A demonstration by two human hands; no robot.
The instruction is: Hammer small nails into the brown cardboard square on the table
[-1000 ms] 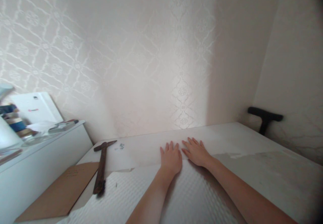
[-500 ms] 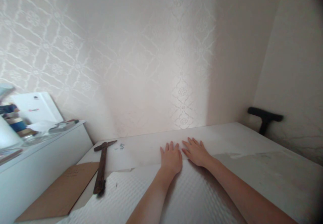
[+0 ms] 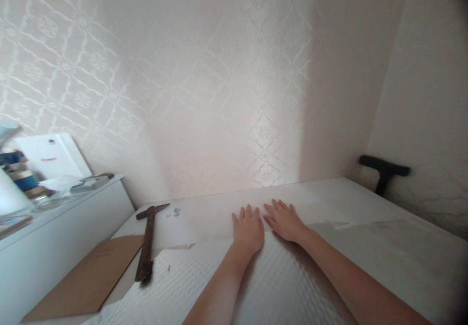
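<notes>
Head view: left hand (image 3: 247, 231) and right hand (image 3: 285, 221) were laid palm-down, fingers spread, just beside each other on the counter (image 3: 210, 220) at the far edge of the white sheet (image 3: 193, 276); nothing was gripped. White sheet was already spread over the counter; hammer (image 3: 146, 239) was left unheld, leftward; what remained couldn't be told. Surface was bumpy, quilted-looking, uneven along its far left edge.

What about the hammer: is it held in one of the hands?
No, the hammer lies apart to the left, while the left hand and the right hand rest palm down on the white surface.
</notes>
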